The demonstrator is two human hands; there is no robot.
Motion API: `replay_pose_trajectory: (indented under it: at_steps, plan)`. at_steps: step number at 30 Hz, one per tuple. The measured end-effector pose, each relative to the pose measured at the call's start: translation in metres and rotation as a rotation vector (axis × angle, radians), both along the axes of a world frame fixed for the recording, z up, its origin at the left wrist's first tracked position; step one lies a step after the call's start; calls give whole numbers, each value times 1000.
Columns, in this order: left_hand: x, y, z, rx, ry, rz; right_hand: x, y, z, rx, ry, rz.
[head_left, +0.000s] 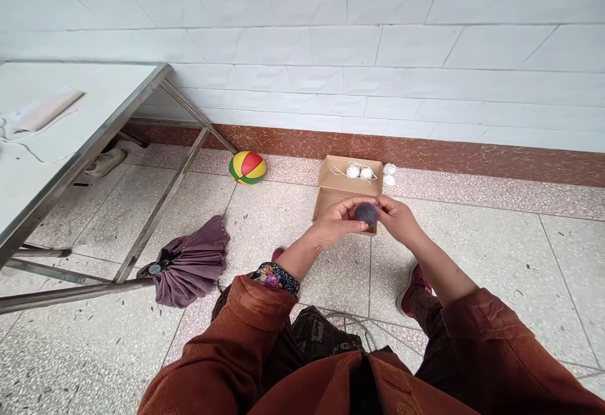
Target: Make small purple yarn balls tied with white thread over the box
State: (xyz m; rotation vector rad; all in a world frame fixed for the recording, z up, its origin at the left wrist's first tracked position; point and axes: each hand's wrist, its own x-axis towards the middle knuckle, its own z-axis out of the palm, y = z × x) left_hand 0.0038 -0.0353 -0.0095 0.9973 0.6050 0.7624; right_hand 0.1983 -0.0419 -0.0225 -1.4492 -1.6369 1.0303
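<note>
A dark grey-purple ball of yarn (365,214) is held in my left hand (336,218), with the thumb below it and the fingers curved over its top. My right hand (397,218) is closed, its fingertips pinched against the ball's right edge. Whether a loose strand lies between those fingertips is too small to tell. Beneath and beyond both hands, an open cardboard box (326,202) sits on the floor, partly hidden by them. White balls of yarn (353,170) with loose ends rest on its raised lid. More white balls (389,174) lie just right of the box.
A red, yellow and green ball (248,167) is by the wall's brown skirting. At left stands a metal-framed table (118,109) with papers (50,109) and a cord on top. A folded purple umbrella (193,267) lies against its lower bar. Another person's shoe (108,162) shows underneath.
</note>
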Motion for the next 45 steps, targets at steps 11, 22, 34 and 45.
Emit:
replay_pose_trajectory:
  at_steps: [11, 22, 34, 45]
  plan:
    - [-3, 11, -15, 104, 390, 233, -3, -8, 12, -53, 94, 252]
    - [-2, 4, -12, -23, 218, 82, 6, -4, 12, 8, 166, 221]
    - [-10, 1, 4, 18, 33, -172, 7, 4, 5, 260, 3, 78]
    - [-15, 6, 5, -230, -241, 21, 4, -1, 0, -193, 229, 255]
